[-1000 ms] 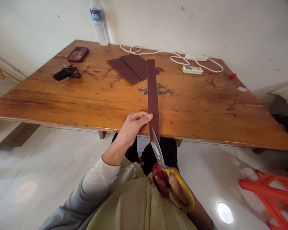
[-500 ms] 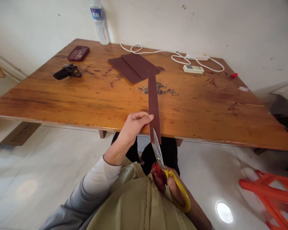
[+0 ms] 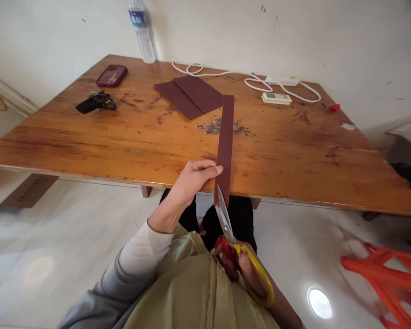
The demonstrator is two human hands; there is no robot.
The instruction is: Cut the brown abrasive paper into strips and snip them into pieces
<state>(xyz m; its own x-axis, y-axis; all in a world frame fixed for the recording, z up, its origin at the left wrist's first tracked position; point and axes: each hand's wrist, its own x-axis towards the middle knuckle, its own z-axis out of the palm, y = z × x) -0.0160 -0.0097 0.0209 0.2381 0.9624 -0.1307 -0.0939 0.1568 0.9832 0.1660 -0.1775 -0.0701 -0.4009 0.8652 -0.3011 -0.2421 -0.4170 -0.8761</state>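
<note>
Maroon strip (image 3: 227,132) in left hand (image 3: 194,179), scissors (image 3: 225,228) in right hand (image 3: 244,266); bottle label (image 3: 138,19) unreadable.

Far end of brown strip (image 3: 225,141) swung right, left hand (image 3: 191,182) nudged slightly right, scissors (image 3: 226,228) wider open than just before.

Maroon strip (image 3: 225,151), red-and-yellow scissor handles (image 3: 265,290)

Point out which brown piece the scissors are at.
The long, narrow strip, pinched in the left hand, with the open scissors at its near end. The two wider sheets lie overlapping on the table.
</note>
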